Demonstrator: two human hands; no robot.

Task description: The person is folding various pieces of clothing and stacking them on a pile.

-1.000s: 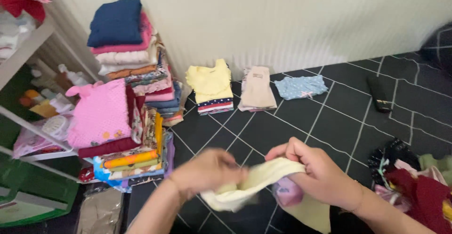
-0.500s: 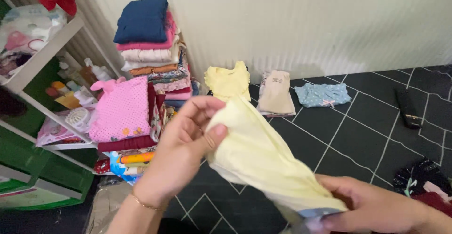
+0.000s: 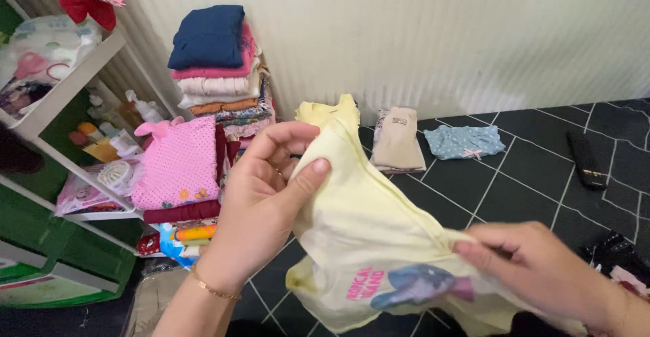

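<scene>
- Pale yellow garment (image 3: pixel 369 228): held up off the dark tiled floor (image 3: pixel 514 181), spread between both hands, printed side toward the camera.
- Left hand (image 3: pixel 267 198): fingers closed in a pinch on the garment's upper edge; thumb (image 3: pixel 305 178) lies on the front of the cloth, the other fingers curl behind it.
- Right hand (image 3: pixel 542 269): fingertips closed on a fold at the garment's right side, just above the coloured print.
- White shelf unit (image 3: pixel 61 90), far left: holds bottles, packets and a round white item.
- Stack of folded clothes (image 3: pixel 217 59): stands against the wall beside the shelf.
- Folded beige piece (image 3: pixel 396 144) and blue dotted piece (image 3: pixel 467 140) lie on the floor, well apart from the hands.
</scene>
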